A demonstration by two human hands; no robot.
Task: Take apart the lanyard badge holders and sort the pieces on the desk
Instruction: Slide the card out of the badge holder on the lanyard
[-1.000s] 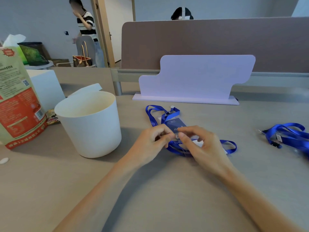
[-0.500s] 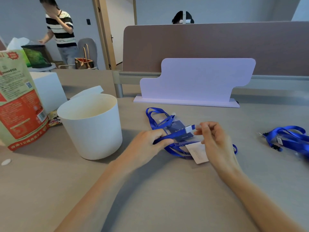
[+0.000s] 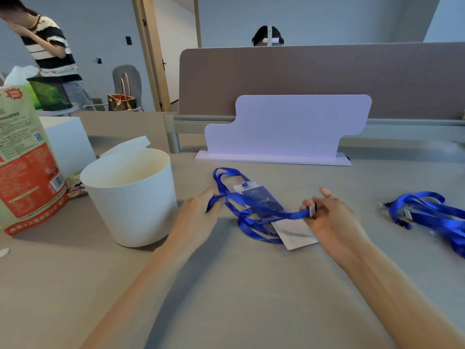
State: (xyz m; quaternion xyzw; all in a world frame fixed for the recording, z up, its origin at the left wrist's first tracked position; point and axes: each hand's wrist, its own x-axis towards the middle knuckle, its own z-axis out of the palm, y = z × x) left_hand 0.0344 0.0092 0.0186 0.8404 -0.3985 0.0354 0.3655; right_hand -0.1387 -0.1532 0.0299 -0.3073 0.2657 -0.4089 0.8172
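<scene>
Separation step, by the look of it. Left grip (image 3: 198, 212) holds the blue lanyard strap (image 3: 254, 201) at 9 o'clock. Right grip (image 3: 332, 217) pinches the strap's white clip end (image 3: 312, 210) at 3 o'clock, strap stretched between them. Badge holder (image 3: 263, 199) lies on table (image 3: 251, 285) under the strap. Next probably needs the strap drawn clear of the holder, then laid with the loose lanyards (image 3: 427, 210) at far 3 o'clock.

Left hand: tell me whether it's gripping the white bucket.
No, the left hand holds the blue lanyard strap, not the white bucket beside it.
</scene>
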